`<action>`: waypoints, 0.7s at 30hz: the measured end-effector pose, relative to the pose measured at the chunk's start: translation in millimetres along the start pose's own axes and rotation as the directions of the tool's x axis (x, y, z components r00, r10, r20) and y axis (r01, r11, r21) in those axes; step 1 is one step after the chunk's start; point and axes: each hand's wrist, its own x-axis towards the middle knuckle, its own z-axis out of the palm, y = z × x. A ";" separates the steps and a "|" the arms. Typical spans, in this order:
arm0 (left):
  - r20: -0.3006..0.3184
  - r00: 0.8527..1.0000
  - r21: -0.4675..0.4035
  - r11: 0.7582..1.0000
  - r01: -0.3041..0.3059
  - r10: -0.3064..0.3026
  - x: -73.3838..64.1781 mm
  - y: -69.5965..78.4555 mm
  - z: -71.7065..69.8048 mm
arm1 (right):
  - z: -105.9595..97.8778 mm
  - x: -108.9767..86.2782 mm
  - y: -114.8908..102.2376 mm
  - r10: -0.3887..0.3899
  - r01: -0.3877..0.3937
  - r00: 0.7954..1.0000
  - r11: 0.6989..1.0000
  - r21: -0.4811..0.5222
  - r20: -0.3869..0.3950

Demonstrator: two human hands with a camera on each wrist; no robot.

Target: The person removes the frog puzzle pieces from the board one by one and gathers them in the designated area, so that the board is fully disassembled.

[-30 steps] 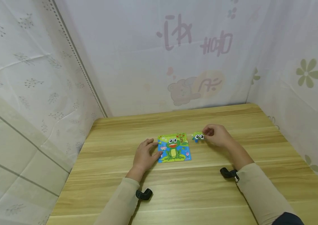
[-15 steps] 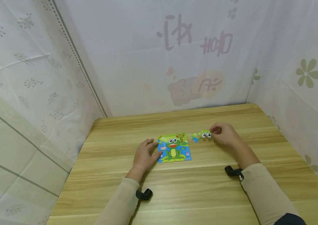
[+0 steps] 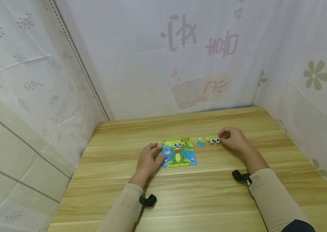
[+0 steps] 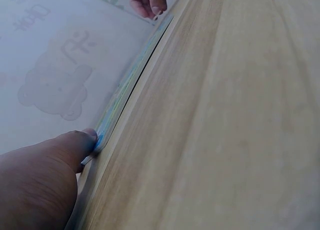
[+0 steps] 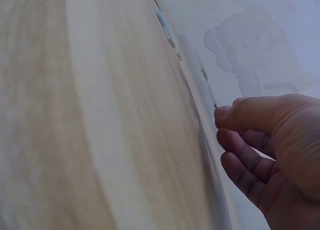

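A square frog picture puzzle [image 3: 178,153] lies flat on the wooden table. My left hand [image 3: 147,162] rests at its left edge, thumb over the border and fingers stretched along the side. In the left wrist view, the thumb [image 4: 82,142] presses the near corner of the puzzle. To the right, my right hand [image 3: 233,139] pinches a small puzzle piece [image 3: 214,139] printed with two frog eyes. Edge-on in the right wrist view, that piece [image 5: 210,87] juts from between thumb and fingertips, raised off the table. A loose green and blue piece [image 3: 200,142] lies between puzzle and right hand.
The wooden table [image 3: 198,196] ends at a white patterned curtain [image 3: 140,64] behind and at both sides. Both wrists carry black camera mounts, one of them a left mount [image 3: 148,200] just above the tabletop.
My right hand has drawn the eye piece to the right, off the loose green and blue piece, which now shows fully. The left hand and the frog puzzle have stayed put.
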 end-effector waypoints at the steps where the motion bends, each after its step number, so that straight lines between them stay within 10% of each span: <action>1: 0.000 1.000 0.001 1.000 0.001 -0.001 -0.1 -0.1 0.1 | 0.1 0.0 0.5 0.002 -0.002 1.000 1.000 0.000 0.002; 21: -0.011 1.000 -0.005 1.000 0.003 -0.003 0.6 -0.2 0.7 | 4.2 1.0 8.1 0.004 -0.005 1.000 1.000 -0.030 -0.005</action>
